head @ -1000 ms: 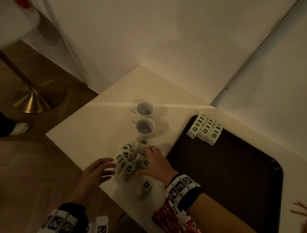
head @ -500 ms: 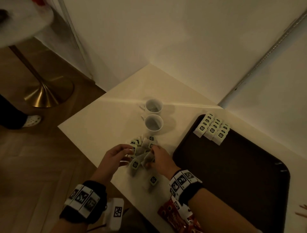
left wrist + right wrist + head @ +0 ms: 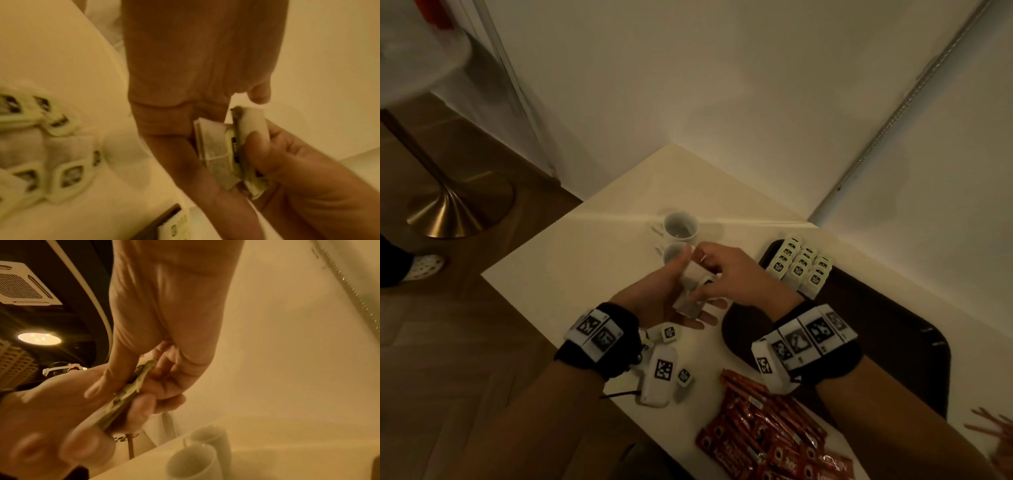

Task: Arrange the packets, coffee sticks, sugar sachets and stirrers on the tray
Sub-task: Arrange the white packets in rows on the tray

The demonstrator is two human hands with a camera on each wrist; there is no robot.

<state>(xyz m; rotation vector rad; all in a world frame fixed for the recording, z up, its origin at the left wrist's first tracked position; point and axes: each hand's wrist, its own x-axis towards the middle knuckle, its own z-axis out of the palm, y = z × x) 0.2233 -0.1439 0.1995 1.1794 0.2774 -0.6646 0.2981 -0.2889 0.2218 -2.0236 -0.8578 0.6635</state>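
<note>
Nearest the person, the red coffee sticks (image 3: 774, 438) lie in a loose heap on the worktop (image 3: 571, 274), off the tray (image 3: 887, 342); thin stirrers (image 3: 993, 428) show at the right edge, also not on the tray as far as can be told. A few white packets (image 3: 669, 334) remain scattered on the worktop under the left wrist. Above them, the left hand (image 3: 664, 294) cups a small stack of packets (image 3: 224, 151) with its thumb curled over it, while the right hand (image 3: 729, 274) pinches the same stack. Farther off, one block of packets (image 3: 799, 267) sits in rows at the tray's far corner, beside two cups (image 3: 681, 228). Judged so, the task is early. Compared with a second ago, both hands have lifted off the pile and gathered packets between them.
</note>
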